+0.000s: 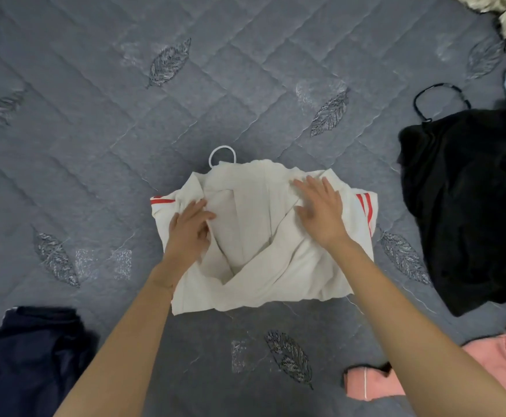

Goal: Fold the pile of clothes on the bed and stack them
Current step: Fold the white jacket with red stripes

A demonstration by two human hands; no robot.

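From my station I see both bare forearms reaching up from the lower edge and converging on the cream garment [254, 266], which lies partly folded in the middle of the grey quilted bed [95, 121], its red stripes showing at both side edges. The left hand [190, 225] sits on the garment's left part, fingers bent, pinching a fold of cloth against the thumb. The right hand [321, 210] lies flat on the upper right part, fingers straight and spread, pressing the fabric down. A black garment [471, 206] lies to the right, a navy garment [26, 356] at lower left, and pink cloth [504, 359] at lower right.
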